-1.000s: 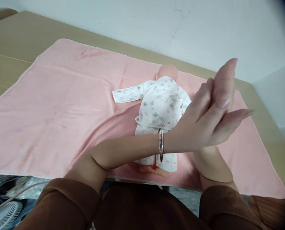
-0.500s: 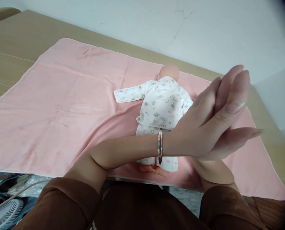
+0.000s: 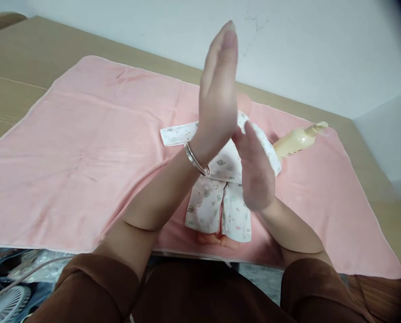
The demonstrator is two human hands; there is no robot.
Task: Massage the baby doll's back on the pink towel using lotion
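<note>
My left hand [image 3: 218, 96], with a silver bangle on its wrist, is raised upright above a baby doll [image 3: 217, 204], fingers stretched straight and held together, holding nothing. My right hand [image 3: 256, 175] is lower and slightly blurred, flat and empty, its fingertips touching the heel of the left hand. The doll lies on a pink blanket [image 3: 85, 148] in a white printed sleepsuit, feet toward me. My hands hide its head and chest. One sleeve sticks out to the left.
A cream bottle [image 3: 299, 140] lies on the blanket right of the doll. The blanket covers a light wooden table [image 3: 11, 58] against a white wall. A small white fan [image 3: 5, 303] sits on the floor at lower left. My brown sleeves fill the bottom.
My pressed-together hands moved from the right to over the doll. The left hand rose upright and the right slid down along it. The cream bottle, hidden before, now shows.
</note>
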